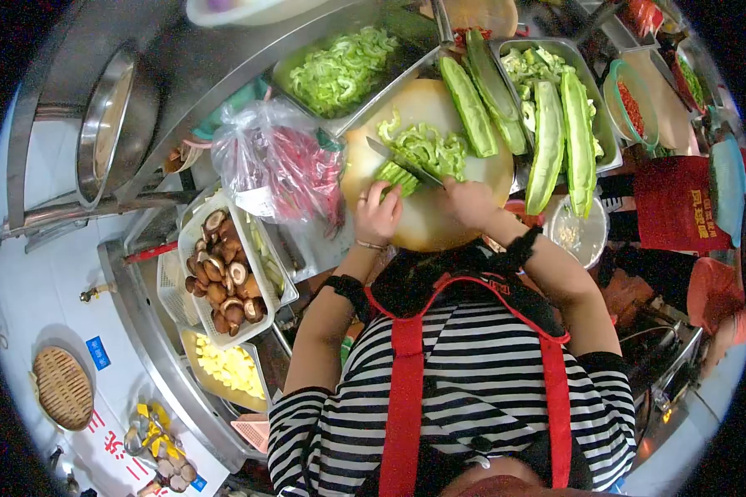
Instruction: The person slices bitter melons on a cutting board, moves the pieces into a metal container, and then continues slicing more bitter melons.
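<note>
Right hand (470,205) grips one knife (404,161); left hand (378,214) curls its fingertips onto one green melon piece (396,176) on the board (439,228). Right of them, one metal bowl (598,228); left, one basket (244,232) of mushrooms (224,273). Beyond, two steel trays (387,93) (612,139): slices (344,70) in one, two of four long halves (547,149) over the other.

Both arms (561,277) reach forward, left hand (379,215) with fingers (389,195) curled, right hand (470,205) closed.
</note>
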Available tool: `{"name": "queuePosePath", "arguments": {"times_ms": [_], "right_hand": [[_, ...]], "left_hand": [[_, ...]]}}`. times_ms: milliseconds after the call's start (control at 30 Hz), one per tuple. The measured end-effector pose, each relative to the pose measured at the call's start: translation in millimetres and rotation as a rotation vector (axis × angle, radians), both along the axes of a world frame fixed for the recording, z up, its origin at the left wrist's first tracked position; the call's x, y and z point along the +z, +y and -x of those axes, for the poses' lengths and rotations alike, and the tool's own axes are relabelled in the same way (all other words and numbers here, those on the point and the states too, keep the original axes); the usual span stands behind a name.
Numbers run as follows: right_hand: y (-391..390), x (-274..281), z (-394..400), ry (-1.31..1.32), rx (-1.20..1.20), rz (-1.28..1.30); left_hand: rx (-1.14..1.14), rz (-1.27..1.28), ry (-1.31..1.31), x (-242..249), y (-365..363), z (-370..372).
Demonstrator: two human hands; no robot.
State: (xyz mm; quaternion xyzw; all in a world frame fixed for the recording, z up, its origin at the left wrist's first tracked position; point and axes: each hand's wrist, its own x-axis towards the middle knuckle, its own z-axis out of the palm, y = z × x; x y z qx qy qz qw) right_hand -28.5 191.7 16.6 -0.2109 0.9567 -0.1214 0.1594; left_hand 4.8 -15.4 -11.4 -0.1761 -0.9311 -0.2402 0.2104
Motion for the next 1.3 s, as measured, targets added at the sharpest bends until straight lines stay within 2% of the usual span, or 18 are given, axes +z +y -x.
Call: {"name": "queuePosePath", "arguments": {"times_ms": [67,133,267,433,500,567,733,867,1033,1167,1233,1300], "right_hand": [[3,8,2,0.017,0.046,-0.012],[-3,5,-4,-0.01,-0.04,0.01],[-4,-16,5,0.043,-0.032,0.023],[3,-4,4,0.056,-0.007,0.031],[-4,-36,1,0.029,-0.052,0.0],[-5,-38,12,0.024,-0.094,-0.024],[7,6,3,0.07,0.024,-0.024],[-2,-35,1,0.067,0.007,-0.01],[5,2,5,0.093,0.032,0.004],[-6,-7,-6,0.093,-0.005,0.02],[-12,-3,4,-0.104,0.037,-0.095],[-4,-1,3,-0.027,0.026,-0.035]], "left_hand": [[0.0,-0.012,0.025,-3,1,1],[0.009,-0.02,0.013,-4,1,-1],[-0.011,-0.061,0.007,-8,-3,6],[0.0,-0.085,-0.011,-5,4,9],[0.009,-0.096,-0.027,-6,5,7],[-0.008,-0.087,-0.001,-6,3,9],[0.002,-0.094,-0.024,-7,4,8],[0.026,-0.081,-0.006,-6,6,6],[0.02,-0.077,-0.001,-7,5,9],[0.052,-0.053,0.012,-5,7,5],[0.031,-0.048,0.017,-7,5,9],[0.004,-0.038,0.002,-8,2,5]]}}
